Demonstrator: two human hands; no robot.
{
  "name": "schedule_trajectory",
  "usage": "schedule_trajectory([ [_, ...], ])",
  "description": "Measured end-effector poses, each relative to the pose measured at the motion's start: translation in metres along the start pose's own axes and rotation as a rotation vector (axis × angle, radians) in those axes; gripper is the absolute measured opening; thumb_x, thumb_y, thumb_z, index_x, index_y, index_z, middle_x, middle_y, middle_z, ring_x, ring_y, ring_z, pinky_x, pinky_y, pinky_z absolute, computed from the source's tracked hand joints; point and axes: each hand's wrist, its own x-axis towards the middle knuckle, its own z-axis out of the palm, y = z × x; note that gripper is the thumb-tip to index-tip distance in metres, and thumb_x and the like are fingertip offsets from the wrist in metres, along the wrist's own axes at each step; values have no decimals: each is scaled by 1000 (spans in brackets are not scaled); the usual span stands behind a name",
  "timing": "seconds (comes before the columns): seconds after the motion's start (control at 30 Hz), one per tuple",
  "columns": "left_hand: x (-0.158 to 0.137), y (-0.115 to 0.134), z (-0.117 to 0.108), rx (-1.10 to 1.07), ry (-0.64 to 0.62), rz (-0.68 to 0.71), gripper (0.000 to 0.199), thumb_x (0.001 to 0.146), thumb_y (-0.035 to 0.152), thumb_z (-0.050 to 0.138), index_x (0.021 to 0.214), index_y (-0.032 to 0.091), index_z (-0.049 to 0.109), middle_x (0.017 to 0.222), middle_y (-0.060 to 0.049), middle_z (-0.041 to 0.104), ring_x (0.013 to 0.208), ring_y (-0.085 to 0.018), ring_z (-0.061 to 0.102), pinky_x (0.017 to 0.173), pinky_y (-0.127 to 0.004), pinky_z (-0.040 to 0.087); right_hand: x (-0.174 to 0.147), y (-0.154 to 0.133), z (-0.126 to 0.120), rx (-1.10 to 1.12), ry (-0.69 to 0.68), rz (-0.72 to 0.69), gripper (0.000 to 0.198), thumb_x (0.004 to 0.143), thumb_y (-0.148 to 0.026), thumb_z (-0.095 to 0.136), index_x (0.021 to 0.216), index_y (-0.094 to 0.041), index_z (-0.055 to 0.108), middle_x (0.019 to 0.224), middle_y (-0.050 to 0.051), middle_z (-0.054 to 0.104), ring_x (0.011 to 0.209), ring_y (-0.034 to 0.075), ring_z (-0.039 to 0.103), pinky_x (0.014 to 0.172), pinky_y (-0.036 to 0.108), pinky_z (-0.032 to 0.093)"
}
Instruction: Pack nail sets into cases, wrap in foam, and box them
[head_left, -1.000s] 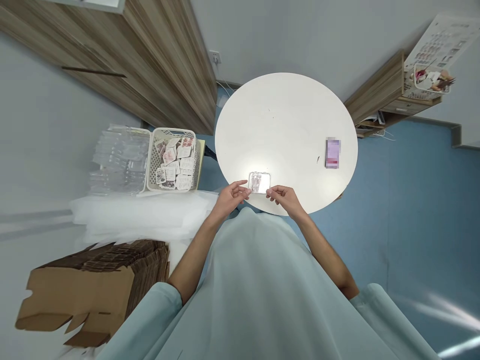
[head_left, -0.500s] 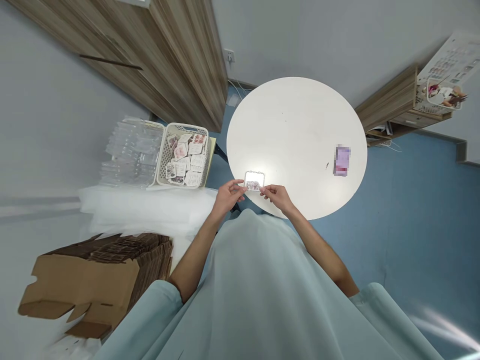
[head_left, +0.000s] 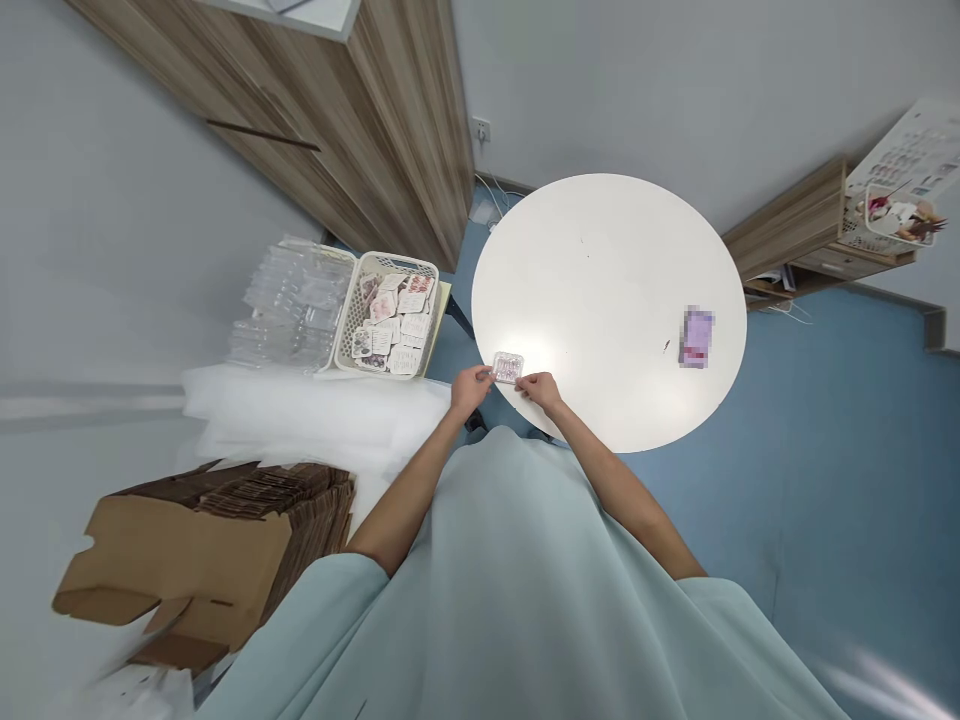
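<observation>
A small clear plastic case (head_left: 508, 367) with rows of small pinkish pieces in it is held over the near left edge of the round white table (head_left: 600, 250). My left hand (head_left: 471, 389) pinches its left side between thumb and fingers. At its lower right corner, my right hand (head_left: 540, 388) grips it with fingers closed. What the small pieces are is too tiny to tell.
Left of the table stands a white basket (head_left: 341, 340) of printed cards, beside a stack of clear plastic packs (head_left: 289, 300). White wrapping sheets (head_left: 315, 410) and folded cardboard boxes (head_left: 187, 550) lie nearer. A blurred purple item (head_left: 697, 335) rests on the table's right.
The case's bright glare has gone and its pinkish contents now show across it. My left hand's fingers have drawn closer together. The whole view has shifted slightly.
</observation>
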Motion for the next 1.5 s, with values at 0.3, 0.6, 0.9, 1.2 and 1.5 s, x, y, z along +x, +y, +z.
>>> schedule_trajectory([
  [0.3,-11,-7,13,11,21,9,36,94,39,70,124,20,76,108,-8,82,78,-23,77,83,-34,55,-3,10,-10,-107,10,-3,33,93,-36,69,65,-20,74,81,8,80,72,19,70,74,30,52],
  [0.6,-76,-11,-3,-130,175,-8,36,93,43,67,121,22,75,114,-9,80,85,-24,76,88,-37,57,-46,-3,-61,-100,-93,-175,22,91,-43,72,90,-22,81,100,6,83,84,21,74,85,35,56],
  [0.9,-162,-7,-1,-318,371,-54,54,86,64,75,119,22,76,108,-10,79,85,-25,75,87,-38,57,-71,-15,-81,-140,-222,-314,31,88,-52,73,98,-24,82,102,6,82,89,23,73,87,39,58],
  [1.2,-238,-41,-26,-390,651,-142,52,88,61,73,120,20,75,108,-10,79,88,-25,74,87,-38,59,-73,-36,-46,-223,-363,-409,40,85,-58,75,103,-23,83,108,8,82,89,24,70,88,41,58],
  [1.5,-208,-124,-99,-248,708,-30,39,93,43,68,125,20,71,134,-15,71,117,-29,70,99,-42,60,-114,-63,24,-227,-325,-512,35,87,-54,75,102,-23,83,112,7,81,88,22,68,87,39,56],
])
